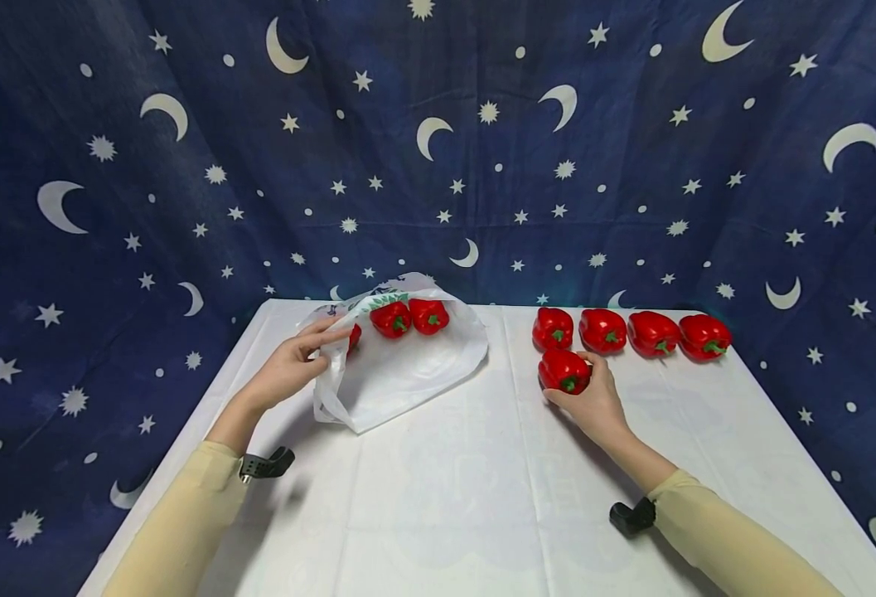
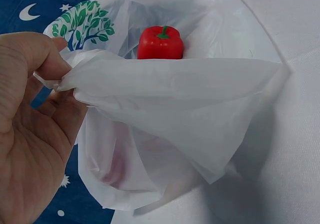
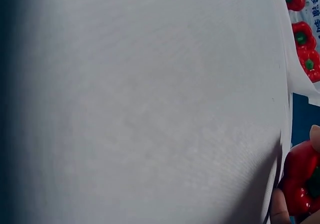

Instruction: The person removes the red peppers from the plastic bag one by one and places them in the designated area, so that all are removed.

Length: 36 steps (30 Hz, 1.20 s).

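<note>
My left hand pinches the edge of a white plastic bag and holds its mouth up. In the left wrist view the bag's rim is folded between thumb and fingers, with a green tree print beside it. Inside lie red bell peppers, three of them visible in the head view, one partly behind the bag's edge. My right hand grips another red bell pepper between thumb and fingers, its green stem toward me. This pepper shows only partly at the right wrist view's edge.
Behind the right hand stands a row of several red bell peppers along the table's far right. A white cloth covers the table. A dark blue curtain with moons and stars hangs behind it.
</note>
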Tool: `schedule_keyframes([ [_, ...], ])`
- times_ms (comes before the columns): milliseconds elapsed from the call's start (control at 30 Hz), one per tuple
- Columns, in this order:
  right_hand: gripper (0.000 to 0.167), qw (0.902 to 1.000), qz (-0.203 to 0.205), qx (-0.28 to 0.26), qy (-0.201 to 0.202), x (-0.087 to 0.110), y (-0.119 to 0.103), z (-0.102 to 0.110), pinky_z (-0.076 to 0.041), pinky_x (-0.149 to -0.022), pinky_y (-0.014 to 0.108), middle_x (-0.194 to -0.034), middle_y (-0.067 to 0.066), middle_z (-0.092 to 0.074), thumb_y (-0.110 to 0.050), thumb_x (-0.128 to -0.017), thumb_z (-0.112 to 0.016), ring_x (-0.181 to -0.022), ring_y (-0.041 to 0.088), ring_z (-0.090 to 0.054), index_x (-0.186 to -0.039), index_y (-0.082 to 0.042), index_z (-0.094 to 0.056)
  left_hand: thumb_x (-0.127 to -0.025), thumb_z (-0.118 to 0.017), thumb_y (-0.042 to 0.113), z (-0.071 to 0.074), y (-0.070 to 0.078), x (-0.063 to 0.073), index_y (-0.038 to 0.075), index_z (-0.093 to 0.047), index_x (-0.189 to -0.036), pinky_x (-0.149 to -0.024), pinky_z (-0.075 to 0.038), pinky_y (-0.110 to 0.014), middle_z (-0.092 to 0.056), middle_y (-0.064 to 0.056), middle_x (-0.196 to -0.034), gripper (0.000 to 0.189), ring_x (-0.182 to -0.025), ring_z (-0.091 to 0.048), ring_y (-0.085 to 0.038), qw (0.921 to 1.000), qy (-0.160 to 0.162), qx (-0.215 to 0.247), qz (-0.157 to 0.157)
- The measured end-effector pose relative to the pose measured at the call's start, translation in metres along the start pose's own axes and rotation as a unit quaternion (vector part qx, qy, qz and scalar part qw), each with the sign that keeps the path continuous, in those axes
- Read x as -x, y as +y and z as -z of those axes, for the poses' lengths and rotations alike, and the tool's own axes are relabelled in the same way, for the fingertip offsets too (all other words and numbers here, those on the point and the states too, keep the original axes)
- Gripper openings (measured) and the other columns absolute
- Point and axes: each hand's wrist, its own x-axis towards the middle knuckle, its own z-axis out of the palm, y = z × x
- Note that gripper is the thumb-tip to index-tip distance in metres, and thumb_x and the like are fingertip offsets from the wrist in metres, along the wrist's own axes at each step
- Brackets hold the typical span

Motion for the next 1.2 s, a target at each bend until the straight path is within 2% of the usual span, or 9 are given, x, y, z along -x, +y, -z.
schedule_keyframes([
  [167, 0.105, 0.9999, -0.004, 0.011, 0.006, -0.002, -0.001, -0.001, -0.041, -0.104, 0.063, -0.153, 0.026, -0.031, -0.019, -0.079, -0.088, -0.141, 0.048, -0.031, -0.156, -0.002, -0.019, -0.099, -0.049, -0.005, 0.001, -0.001, -0.001, 0.008, -0.058, -0.146, -0.081, -0.041, -0.025, -0.024, -0.008, -0.168, 0.049, -0.155, -0.007, -0.027, 1.0, 0.0, -0.001, 0.004],
  [400, 0.106, 0.9995, 0.0, 0.029, 0.014, -0.003, -0.001, -0.005, -0.042, -0.102, 0.064, -0.151, 0.028, -0.032, -0.019, -0.077, -0.089, -0.14, 0.049, -0.033, -0.155, -0.001, -0.02, -0.1, -0.05, -0.003, 0.003, -0.027, -0.008, 0.014, -0.059, -0.146, -0.075, -0.042, -0.026, -0.025, -0.003, -0.168, 0.05, -0.155, -0.007, -0.024, 0.9999, 0.006, -0.012, 0.003],
  [500, 0.106, 0.999, 0.001, 0.041, 0.015, -0.002, -0.001, -0.006, -0.044, -0.1, 0.065, -0.149, 0.029, -0.032, -0.02, -0.076, -0.09, -0.139, 0.05, -0.034, -0.154, -0.001, -0.021, -0.1, -0.051, -0.001, 0.003, -0.032, -0.009, 0.019, -0.06, -0.145, -0.072, -0.042, -0.028, -0.026, 0.002, -0.167, 0.05, -0.155, -0.008, -0.021, 0.9999, 0.007, -0.013, -0.002],
  [633, 0.107, 0.9986, 0.002, 0.05, 0.015, -0.001, -0.002, -0.005, -0.044, -0.099, 0.065, -0.149, 0.028, -0.032, -0.02, -0.075, -0.09, -0.138, 0.049, -0.034, -0.154, -0.001, -0.021, -0.1, -0.052, 0.001, 0.004, -0.034, -0.01, 0.025, -0.062, -0.144, -0.077, -0.044, -0.026, -0.028, 0.009, -0.166, 0.05, -0.154, -0.009, -0.018, 0.9999, 0.005, -0.013, -0.006],
  [833, 0.11, 0.9985, 0.002, 0.054, 0.008, 0.002, -0.002, -0.003, -0.043, -0.101, 0.066, -0.15, 0.028, -0.031, -0.019, -0.075, -0.09, -0.139, 0.049, -0.032, -0.156, -0.001, -0.018, -0.1, -0.053, 0.002, 0.003, -0.034, -0.01, 0.027, -0.062, -0.143, -0.1, -0.04, -0.018, -0.028, 0.013, -0.165, 0.051, -0.155, -0.008, -0.017, 0.9999, 0.001, -0.01, -0.001],
  [1067, 0.113, 0.998, 0.009, 0.063, -0.003, 0.006, -0.001, 0.002, -0.041, -0.101, 0.068, -0.152, 0.029, -0.029, -0.021, -0.075, -0.09, -0.14, 0.05, -0.031, -0.159, -0.003, -0.016, -0.1, -0.053, 0.0, 0.004, -0.035, -0.012, 0.026, -0.062, -0.143, -0.09, -0.042, -0.023, -0.027, 0.004, -0.167, 0.051, -0.155, -0.008, -0.021, 0.9998, 0.003, -0.015, -0.009],
  [1200, 0.114, 0.9983, 0.004, 0.056, -0.014, 0.008, 0.0, 0.006, -0.043, -0.1, 0.066, -0.153, 0.029, -0.027, -0.025, -0.076, -0.09, -0.139, 0.05, -0.032, -0.16, -0.005, -0.017, -0.099, -0.053, 0.0, 0.005, -0.035, -0.011, 0.026, -0.062, -0.144, -0.086, -0.043, -0.025, -0.027, 0.005, -0.167, 0.052, -0.155, -0.009, -0.019, 0.9999, 0.003, -0.013, -0.005],
])
